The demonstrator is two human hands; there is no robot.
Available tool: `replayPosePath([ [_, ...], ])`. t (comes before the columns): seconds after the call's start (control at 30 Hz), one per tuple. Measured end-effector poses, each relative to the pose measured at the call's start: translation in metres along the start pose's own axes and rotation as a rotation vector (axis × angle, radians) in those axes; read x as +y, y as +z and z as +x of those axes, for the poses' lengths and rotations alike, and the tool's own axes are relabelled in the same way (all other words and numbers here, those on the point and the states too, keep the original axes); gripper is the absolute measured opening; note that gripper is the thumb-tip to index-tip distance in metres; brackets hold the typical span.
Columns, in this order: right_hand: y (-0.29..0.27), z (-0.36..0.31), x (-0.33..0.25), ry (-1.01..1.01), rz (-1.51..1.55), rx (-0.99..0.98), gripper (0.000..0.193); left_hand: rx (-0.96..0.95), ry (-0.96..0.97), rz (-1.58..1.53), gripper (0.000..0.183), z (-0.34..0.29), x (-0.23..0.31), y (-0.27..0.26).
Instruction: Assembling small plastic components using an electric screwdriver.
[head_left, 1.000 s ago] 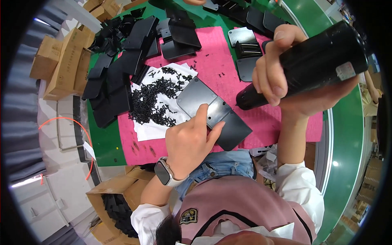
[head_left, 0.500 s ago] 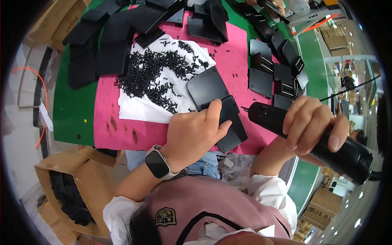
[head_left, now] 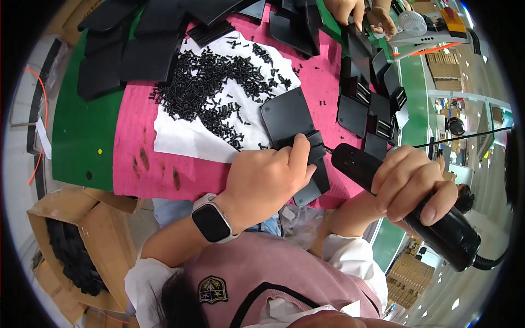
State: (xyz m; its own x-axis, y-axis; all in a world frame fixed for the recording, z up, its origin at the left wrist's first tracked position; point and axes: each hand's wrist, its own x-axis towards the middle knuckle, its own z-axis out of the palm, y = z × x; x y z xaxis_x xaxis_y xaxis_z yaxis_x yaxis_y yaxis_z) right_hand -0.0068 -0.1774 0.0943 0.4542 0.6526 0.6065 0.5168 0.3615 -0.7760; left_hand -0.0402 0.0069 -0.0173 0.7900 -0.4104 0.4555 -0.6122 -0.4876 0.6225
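Observation:
A black plastic bracket with flat plates and a raised middle piece lies on the pink sheet in front of me. My left hand, wearing a watch, grips it by the raised middle, fingers bent over its edge. In my right hand is a black corded electric screwdriver, held nearly level with its bit pointing left. The bit's tip meets the right side of the raised piece; whether a screw sits there is too small to tell. A heap of small black screws covers the white cloth beyond my left hand.
Black brackets are piled at the back left. More brackets stand in rows on the right. A co-worker's hands handle a black part at the far right. A cardboard box of black parts sits at lower left.
The screwdriver's bit has come up to the bracket's raised piece, closing the earlier gap. My left hand keeps its grip. The view has shifted slightly, and the co-worker's hands show more.

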Motion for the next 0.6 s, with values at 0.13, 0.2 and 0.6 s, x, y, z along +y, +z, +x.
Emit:
replayPosePath([
  [0.13, -0.001, 0.006, 0.0, 0.013, 0.014, -0.055, 0.023, -0.001, 0.008, 0.011, 0.043, 0.0, -0.001, 0.0],
  [0.2, 0.001, 0.009, 0.001, 0.023, 0.016, -0.074, 0.021, 0.006, 0.019, 0.013, 0.044, -0.002, -0.002, 0.002],
  [0.6, 0.019, 0.02, 0.007, 0.052, -0.024, -0.008, 0.032, 0.015, 0.013, 0.015, 0.038, -0.004, -0.001, 0.004],
])
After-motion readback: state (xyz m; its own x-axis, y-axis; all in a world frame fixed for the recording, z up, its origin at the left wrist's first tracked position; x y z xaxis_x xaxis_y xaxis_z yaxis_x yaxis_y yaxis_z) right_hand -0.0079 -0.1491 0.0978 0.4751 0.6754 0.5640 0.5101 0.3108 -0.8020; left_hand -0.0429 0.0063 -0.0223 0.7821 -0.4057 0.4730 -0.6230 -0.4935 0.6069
